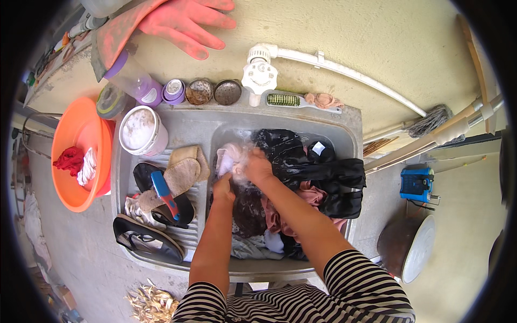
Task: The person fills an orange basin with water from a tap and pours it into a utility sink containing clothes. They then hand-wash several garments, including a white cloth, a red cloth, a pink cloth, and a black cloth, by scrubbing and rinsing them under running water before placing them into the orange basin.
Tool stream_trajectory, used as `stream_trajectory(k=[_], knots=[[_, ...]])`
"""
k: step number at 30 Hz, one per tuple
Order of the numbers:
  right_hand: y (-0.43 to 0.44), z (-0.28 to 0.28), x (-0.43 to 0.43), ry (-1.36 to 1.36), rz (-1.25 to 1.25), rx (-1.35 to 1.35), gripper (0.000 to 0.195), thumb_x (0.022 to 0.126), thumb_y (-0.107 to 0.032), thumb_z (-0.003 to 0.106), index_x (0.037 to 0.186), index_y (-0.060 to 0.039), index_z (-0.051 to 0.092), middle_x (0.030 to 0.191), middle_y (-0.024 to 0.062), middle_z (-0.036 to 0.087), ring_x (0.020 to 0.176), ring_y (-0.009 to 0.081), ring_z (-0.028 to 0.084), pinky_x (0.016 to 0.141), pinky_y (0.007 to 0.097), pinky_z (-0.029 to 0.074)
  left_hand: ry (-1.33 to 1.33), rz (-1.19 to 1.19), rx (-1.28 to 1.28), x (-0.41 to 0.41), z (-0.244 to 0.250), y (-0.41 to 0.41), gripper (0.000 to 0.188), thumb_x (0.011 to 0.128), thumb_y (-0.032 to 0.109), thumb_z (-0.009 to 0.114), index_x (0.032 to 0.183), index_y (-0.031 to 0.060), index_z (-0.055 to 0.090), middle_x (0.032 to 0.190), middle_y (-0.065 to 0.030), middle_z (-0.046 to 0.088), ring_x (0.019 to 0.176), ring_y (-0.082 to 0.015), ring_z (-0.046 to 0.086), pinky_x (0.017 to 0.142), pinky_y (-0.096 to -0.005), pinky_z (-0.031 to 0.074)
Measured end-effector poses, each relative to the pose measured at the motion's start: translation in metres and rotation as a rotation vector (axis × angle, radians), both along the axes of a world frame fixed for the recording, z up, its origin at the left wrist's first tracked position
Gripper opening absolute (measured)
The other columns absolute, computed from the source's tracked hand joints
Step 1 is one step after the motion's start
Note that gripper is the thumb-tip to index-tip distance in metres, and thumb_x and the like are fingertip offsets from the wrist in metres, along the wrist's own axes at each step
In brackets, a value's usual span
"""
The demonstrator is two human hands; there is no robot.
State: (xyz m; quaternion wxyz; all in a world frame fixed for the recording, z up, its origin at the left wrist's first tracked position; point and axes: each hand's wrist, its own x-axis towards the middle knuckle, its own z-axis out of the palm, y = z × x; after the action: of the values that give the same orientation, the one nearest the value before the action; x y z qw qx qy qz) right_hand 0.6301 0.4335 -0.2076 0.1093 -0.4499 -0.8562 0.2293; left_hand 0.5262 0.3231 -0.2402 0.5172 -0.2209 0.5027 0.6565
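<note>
In the basin of a grey laundry sink (pixel 282 264), my left hand (pixel 224 187) grips the lower edge of a pale pink-white wet cloth (pixel 227 158). My right hand (pixel 258 166), blurred, is closed over the right side of that cloth, and its fingertips are hard to make out. Black wet clothes (pixel 282 151) lie to the right of my hands, one draped towards the basin's right rim. Dark brown fabric (pixel 248 212) sits below my hands, beside dusty-pink fabric (pixel 313 194). A grey garment (pixel 254 248) is near the front.
On the ribbed washboard are a blue-red brush (pixel 163 191), insoles (pixel 183 175), a black shoe (pixel 147 240) and a white bucket of powder (pixel 141 129). An orange basin (pixel 80 121) stands left. A white tap (pixel 259 74) juts over the sink; a scrub brush (pixel 284 99) lies behind.
</note>
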Motion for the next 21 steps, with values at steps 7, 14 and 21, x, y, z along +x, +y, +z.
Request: stream_trajectory(k=[7, 14, 21], knots=[[0.008, 0.016, 0.028, 1.070, -0.287, -0.868, 0.028, 0.079, 0.000, 0.065, 0.107, 0.0032, 0.066, 0.094, 0.0137, 0.071, 0.079, 0.0263, 0.068, 0.078, 0.0344, 0.055, 0.074, -0.052, 0.294, 0.021, 0.056, 0.011, 0.042, 0.092, 0.021, 0.061, 0.125, -0.0036, 0.057, 0.120, -0.0136, 0.064, 0.114, -0.0269, 0.061, 0.098, -0.0424, 0.048], [-0.076, 0.209, 0.061, 1.602, -0.500, -1.289, 0.041, 0.078, 0.000, 0.060, 0.119, -0.0001, 0.057, 0.114, 0.0120, 0.063, 0.106, 0.0247, 0.062, 0.095, 0.0389, 0.050, -0.189, 0.063, 0.652, 0.032, 0.124, 0.021, 0.073, 0.090, 0.067, 0.052, 0.136, 0.0097, 0.053, 0.133, -0.0142, 0.057, 0.121, -0.0298, 0.055, 0.100, -0.0485, 0.047], [-0.078, 0.254, 0.089, 1.783, -0.506, -0.950, 0.043, 0.084, -0.006, 0.059, 0.126, -0.0042, 0.050, 0.125, 0.0152, 0.059, 0.114, 0.0287, 0.060, 0.101, 0.0441, 0.049, -0.611, 0.035, 1.168, 0.056, 0.095, 0.049, 0.074, 0.085, 0.068, 0.060, 0.131, 0.0099, 0.057, 0.124, -0.0126, 0.062, 0.113, -0.0281, 0.059, 0.098, -0.0457, 0.049]])
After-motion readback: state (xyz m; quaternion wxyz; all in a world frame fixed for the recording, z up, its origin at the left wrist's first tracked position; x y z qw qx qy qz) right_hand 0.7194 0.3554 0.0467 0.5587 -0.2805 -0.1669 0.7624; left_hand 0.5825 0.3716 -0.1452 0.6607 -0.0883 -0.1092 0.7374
